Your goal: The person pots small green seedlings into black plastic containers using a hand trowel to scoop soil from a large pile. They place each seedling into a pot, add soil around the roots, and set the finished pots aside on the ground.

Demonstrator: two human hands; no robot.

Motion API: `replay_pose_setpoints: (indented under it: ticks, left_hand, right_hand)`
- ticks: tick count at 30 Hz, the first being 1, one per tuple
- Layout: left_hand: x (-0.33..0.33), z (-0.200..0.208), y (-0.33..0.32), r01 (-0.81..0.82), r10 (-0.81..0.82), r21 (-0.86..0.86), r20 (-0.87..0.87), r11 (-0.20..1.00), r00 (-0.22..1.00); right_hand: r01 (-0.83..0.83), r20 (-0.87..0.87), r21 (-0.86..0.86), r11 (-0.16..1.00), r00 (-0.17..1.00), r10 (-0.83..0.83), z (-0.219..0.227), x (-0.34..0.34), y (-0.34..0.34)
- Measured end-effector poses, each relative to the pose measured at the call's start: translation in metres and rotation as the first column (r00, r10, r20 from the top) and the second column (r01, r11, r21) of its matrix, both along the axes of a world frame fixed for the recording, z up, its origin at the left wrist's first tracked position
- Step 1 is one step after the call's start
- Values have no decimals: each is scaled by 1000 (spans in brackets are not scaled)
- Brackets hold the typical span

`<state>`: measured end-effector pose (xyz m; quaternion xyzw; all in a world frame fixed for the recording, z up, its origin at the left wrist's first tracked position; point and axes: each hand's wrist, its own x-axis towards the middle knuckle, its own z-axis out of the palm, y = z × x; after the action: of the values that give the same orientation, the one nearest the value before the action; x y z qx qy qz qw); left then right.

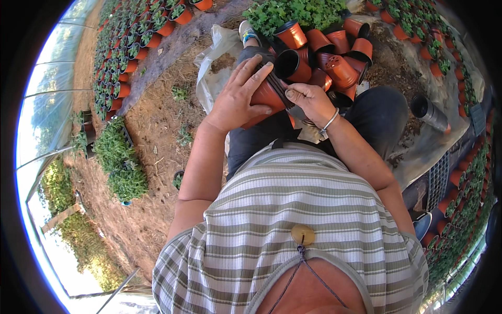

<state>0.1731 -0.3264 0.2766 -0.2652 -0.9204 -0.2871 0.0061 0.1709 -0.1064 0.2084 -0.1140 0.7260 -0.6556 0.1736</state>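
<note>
A stack of nested reddish-brown plastic plant pots (265,98) lies tilted over my lap, its dark rims toward the right. My left hand (235,97) is wrapped over the stack from the left, fingers across the top and thumb along the near side. At the rims, my right hand (312,104) pinches the edge between thumb and fingers; its fingertips are partly hidden. Just beyond lies a heap of loose pots (342,72), tumbled at various angles. One pot with a black inside (293,65) faces me, close to my left fingertips.
Leafy green seedlings (298,13) stand behind the heap. Clear plastic sheeting (214,49) lies at the left of it. A black pot stack (430,112) rests on the right. Potted plants (151,39) fill rows at both sides, and a seedling tray (120,159) sits on soil at left.
</note>
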Motion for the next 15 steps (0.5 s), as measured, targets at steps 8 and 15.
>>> replay_pose_setpoints:
  ticks: [8,15]
  left_hand:
    - [1,1,-3,46,-46,5,-31,999,998]
    - [1,3,-5,42,-42,30,3,999,999]
  right_hand:
    - [-146,-109,148,978,981,163,9,-7,2]
    - [-88,-13,90,992,996,90,21,-8,10]
